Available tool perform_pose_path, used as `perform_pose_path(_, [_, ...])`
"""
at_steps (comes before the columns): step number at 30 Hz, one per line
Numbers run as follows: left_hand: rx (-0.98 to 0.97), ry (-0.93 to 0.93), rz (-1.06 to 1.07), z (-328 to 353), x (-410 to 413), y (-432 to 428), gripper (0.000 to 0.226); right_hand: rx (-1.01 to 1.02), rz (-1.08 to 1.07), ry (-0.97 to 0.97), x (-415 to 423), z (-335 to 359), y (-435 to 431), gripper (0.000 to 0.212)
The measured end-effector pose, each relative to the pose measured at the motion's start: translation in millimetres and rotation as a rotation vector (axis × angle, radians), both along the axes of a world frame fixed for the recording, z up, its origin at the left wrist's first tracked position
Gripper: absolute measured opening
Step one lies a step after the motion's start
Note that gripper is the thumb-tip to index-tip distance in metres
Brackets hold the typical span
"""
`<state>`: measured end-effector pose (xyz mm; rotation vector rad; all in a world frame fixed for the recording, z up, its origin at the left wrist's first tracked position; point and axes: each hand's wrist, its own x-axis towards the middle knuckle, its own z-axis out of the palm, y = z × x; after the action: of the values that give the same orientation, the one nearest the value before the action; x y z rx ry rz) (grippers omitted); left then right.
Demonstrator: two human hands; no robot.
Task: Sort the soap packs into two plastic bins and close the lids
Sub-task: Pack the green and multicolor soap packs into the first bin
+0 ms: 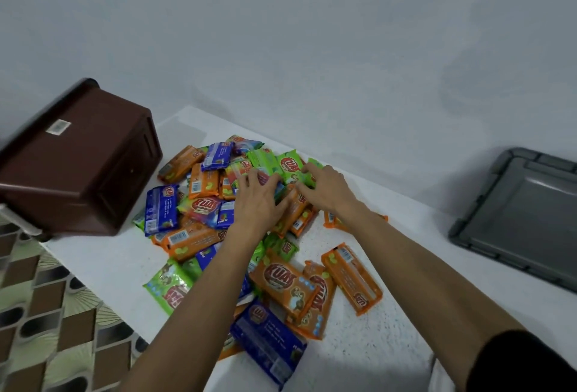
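- Soap packs [249,235]: one loose heap of orange, green and blue wrappers, spread over the middle of the white table [390,345]. None sorted yet, as far as I can see.
- Brown bin [78,167]: tipped on its side at the table's left edge, base toward me; its inside is hidden, so contents unknown.
- Grey lid [524,220]: lying flat on the right, well apart from the heap. No second bin in view.
- My left hand [259,201]: fingers spread, palm down on the far packs.
- My right hand [324,185]: just beside it, likewise flat and spread; neither is clamped on a pack.
- Remaining, by my judgement: all sorting, both lids.
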<state>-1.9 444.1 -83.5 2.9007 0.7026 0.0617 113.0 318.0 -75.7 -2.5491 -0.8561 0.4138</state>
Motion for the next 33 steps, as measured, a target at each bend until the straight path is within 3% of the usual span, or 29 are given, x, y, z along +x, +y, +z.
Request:
perform_pose_path(5, [-0.112,-0.215,0.080,12,-7,-13,0.032,0.201,-0.022,-0.074,-2,13,-19,0.045])
perform_pose_path(8, [-0.214,-0.319,0.140,22,-11,-21,0.048,0.330,-0.071,-0.088,-3,25,-34,0.044])
perform_pose_path(11, [-0.262,-0.423,0.108,33,-14,-30,0.050,0.449,-0.104,-0.072,-10,44,-54,0.040])
perform_pose_path(17, [-0.499,-0.686,-0.046,60,-22,-64,0.021,0.589,-0.197,-0.031,-33,76,-111,0.047])
perform_pose_path(21, [-0.779,-0.685,-0.099,68,-25,-90,0.027,0.714,-0.357,0.079,-51,87,-154,0.034])
perform_pose_path(26, [-1.135,-0.683,-0.155,74,-32,-141,0.029,0.862,-0.503,0.214,-71,96,-213,0.033])
perform_pose_path(33, [-1.390,-0.579,-0.168,72,-36,-207,0.033,1.060,-0.614,0.366,-99,96,-298,0.045])
